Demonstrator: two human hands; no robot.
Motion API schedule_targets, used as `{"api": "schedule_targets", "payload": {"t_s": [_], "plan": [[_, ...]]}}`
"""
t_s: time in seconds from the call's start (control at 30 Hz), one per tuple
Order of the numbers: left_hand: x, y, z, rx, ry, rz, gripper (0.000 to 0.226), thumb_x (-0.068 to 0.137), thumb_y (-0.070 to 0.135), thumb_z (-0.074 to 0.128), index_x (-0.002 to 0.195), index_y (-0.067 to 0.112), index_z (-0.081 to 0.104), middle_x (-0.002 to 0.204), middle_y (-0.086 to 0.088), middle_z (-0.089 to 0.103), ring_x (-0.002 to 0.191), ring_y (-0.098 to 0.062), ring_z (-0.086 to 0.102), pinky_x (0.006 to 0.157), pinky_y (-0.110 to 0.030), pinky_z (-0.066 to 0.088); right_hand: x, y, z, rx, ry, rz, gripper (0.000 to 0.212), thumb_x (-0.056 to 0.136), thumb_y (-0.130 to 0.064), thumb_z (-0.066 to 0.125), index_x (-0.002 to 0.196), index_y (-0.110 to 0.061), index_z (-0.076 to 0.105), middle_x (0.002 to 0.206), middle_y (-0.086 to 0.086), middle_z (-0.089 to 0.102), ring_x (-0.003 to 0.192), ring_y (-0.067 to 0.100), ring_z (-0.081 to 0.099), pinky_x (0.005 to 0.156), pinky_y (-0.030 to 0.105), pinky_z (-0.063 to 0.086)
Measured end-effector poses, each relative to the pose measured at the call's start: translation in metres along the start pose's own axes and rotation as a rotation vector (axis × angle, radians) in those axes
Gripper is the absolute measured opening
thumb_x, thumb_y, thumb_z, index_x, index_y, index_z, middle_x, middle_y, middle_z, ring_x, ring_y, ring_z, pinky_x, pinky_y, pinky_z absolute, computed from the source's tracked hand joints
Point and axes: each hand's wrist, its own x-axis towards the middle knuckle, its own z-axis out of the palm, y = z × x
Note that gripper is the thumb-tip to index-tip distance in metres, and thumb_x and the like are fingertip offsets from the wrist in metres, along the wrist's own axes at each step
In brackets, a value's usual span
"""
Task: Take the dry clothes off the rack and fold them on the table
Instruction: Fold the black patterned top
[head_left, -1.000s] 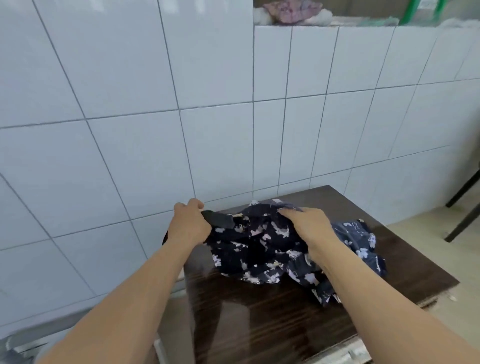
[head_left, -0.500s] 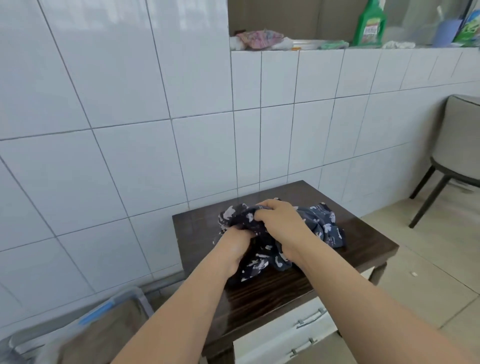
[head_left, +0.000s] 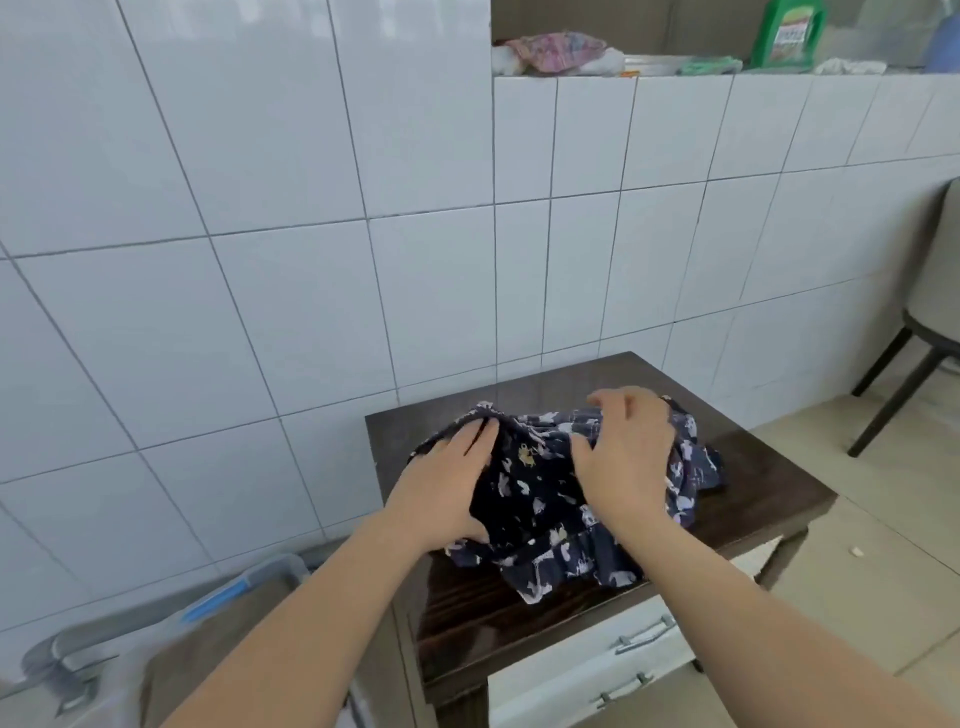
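A dark navy garment (head_left: 540, 499) with small white prints lies bunched on the dark wooden table (head_left: 519, 613) against the tiled wall. My left hand (head_left: 441, 488) lies flat on the garment's left side, fingers straight and pressing the cloth down. My right hand (head_left: 623, 452) rests on the garment's right side with fingers spread and loosely bent over the fabric. The drying rack is out of view.
White drawers with metal handles (head_left: 644, 634) sit under the table. A clear plastic bin with a blue handle (head_left: 228, 597) stands low at the left. A chair (head_left: 930, 332) is at the right. On the wall ledge sit a green bottle (head_left: 789, 31) and pink cloth (head_left: 556, 52).
Both hands have let go of the bunched garment and moved apart, now lying on top of it. The garment has spread wider on the table. The view has pulled back.
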Motion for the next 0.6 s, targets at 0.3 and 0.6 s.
{"api": "schedule_targets", "payload": {"t_s": [0.3, 0.6], "plan": [[0.037, -0.008, 0.019, 0.09, 0.081, -0.073, 0.117, 0.068, 0.044, 0.081, 0.153, 0.024, 0.003, 0.157, 0.006, 0.015, 0.14, -0.02, 0.024, 0.113, -0.039, 0.03, 0.0, -0.021, 0.065, -0.368, -0.613, 0.007, 0.068, 0.089, -0.059, 0.05, 0.138, -0.013, 0.039, 0.133, 0.007, 0.047, 0.127, 0.029, 0.04, 0.104, 0.052, 0.029], [0.054, -0.025, 0.034, -0.631, 0.069, -0.219, 0.113, 0.065, 0.043, 0.084, 0.153, 0.028, 0.016, 0.149, 0.007, 0.037, 0.135, -0.015, 0.036, 0.11, -0.03, 0.031, 0.059, -0.015, 0.047, 1.068, -0.566, 0.888, 0.02, 0.097, -0.01, 0.049, 0.101, 0.0, 0.066, 0.091, 0.017, 0.07, 0.088, 0.035, 0.066, 0.079, 0.043, 0.052]]}}
